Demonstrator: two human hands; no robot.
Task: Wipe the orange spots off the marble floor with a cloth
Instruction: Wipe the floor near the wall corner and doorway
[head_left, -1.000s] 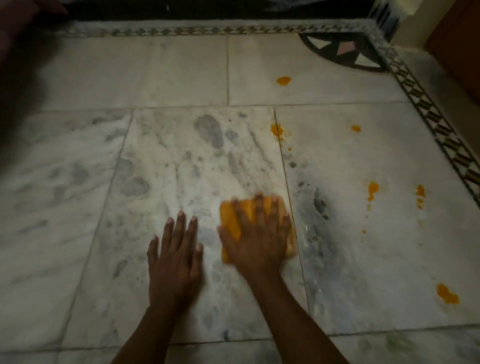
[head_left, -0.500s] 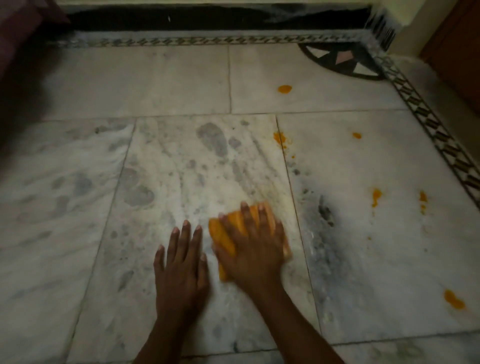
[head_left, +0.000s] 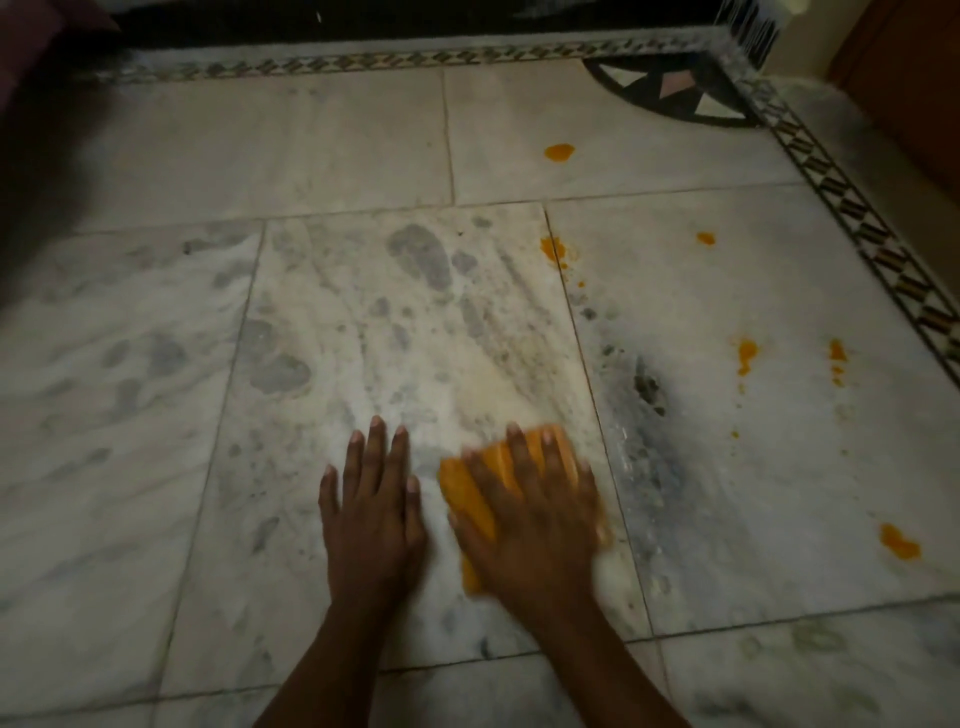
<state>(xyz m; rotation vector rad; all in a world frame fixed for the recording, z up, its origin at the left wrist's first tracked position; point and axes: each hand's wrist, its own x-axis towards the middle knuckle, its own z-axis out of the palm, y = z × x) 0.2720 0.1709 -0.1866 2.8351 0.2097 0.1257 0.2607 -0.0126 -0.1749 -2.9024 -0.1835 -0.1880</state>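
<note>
Head view: flat-fingered right hand (head_left: 535, 519) presses orange cloth (head_left: 467, 499), long axis running away from viewer; left hand (head_left: 371, 514) lies flat.

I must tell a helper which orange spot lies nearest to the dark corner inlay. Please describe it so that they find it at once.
Start at the dark fan-shaped inlay in the far right corner of the marble floor. On the pale slab just below it lies one orange spot. It is a single oval farthest from the hands, alone on its slab.

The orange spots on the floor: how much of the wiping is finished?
Little looks done. The right hand presses the orange cloth on a pale smear; the left hand rests flat. At least six orange spots remain on the marble floor, mostly at the right.
</note>
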